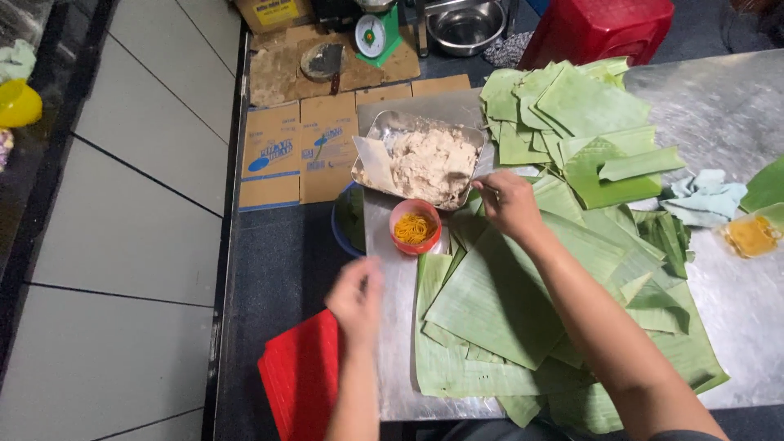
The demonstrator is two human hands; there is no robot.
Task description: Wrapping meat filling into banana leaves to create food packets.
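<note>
right hand (pixel 508 202) seemingly grips a utensil beside the paste tray (pixel 425 163).

The scene is lit evenly from overhead by a cool, fairly bright light. A broad dull sheen is thrown across the steel table (pixel 727 106), strongest toward its far right, and a soft gloss is seen on the banana leaves (pixel 498 302). Shadows are kept faint and short. The left hand (pixel 356 296) is smeared by motion blur, while the right hand (pixel 510 204) is rendered more sharply. The tiled floor (pixel 122 245) lines are bowed slightly by wide-angle distortion, and the far corners fall off dimmer.
</note>
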